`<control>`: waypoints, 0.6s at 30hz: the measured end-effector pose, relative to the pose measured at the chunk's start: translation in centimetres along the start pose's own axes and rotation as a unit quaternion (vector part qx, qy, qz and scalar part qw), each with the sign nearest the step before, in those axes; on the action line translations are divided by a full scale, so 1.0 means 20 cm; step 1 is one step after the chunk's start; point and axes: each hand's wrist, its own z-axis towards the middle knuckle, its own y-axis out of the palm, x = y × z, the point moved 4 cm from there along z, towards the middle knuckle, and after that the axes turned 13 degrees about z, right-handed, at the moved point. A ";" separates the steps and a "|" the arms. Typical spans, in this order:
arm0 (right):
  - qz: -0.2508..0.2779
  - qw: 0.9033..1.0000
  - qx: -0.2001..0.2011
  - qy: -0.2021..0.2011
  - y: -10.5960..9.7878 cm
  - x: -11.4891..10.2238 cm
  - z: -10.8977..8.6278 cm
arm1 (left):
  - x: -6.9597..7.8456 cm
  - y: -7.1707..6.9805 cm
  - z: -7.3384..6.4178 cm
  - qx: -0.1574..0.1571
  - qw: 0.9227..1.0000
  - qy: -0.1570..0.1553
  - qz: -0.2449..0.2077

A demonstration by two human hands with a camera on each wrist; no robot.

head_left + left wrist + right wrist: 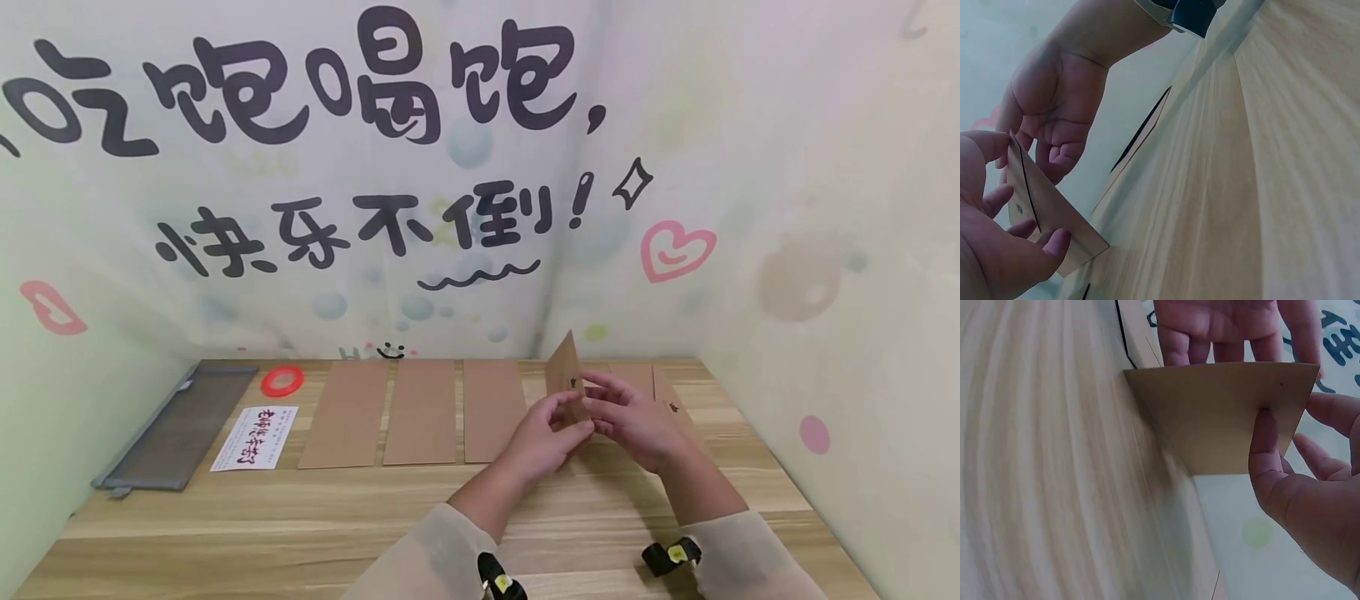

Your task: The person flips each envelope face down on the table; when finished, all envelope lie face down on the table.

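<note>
A brown kraft-paper card (564,375) stands tilted up off the wooden table between my two hands, a small dark print on its face. My left hand (546,435) holds its lower left edge with thumb and fingers. From the other side my right hand (630,417) pinches it; in the right wrist view the right thumb (1266,444) presses the plain face of the card (1210,419), with fingers behind its edge. A dark line crosses the card (1054,219) in the left wrist view. Behind the right hand lie similar brown cards (671,392), partly hidden.
Three brown cards (423,412) lie in a row left of my hands. Further left are a white card with red writing (255,437), a red ring (282,381) and a grey mesh pouch (180,429). A printed cloth wall (480,317) borders the table's back.
</note>
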 end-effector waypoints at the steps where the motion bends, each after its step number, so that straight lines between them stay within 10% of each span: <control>1: -0.004 1.000 0.000 0.001 0.01 0.00 0.00 | 0.00 0.00 0.00 0.001 1.000 0.001 0.000; 18: -0.004 1.000 -0.024 -0.015 0.04 0.01 0.00 | 0.03 0.00 0.01 0.015 0.997 -0.005 -0.076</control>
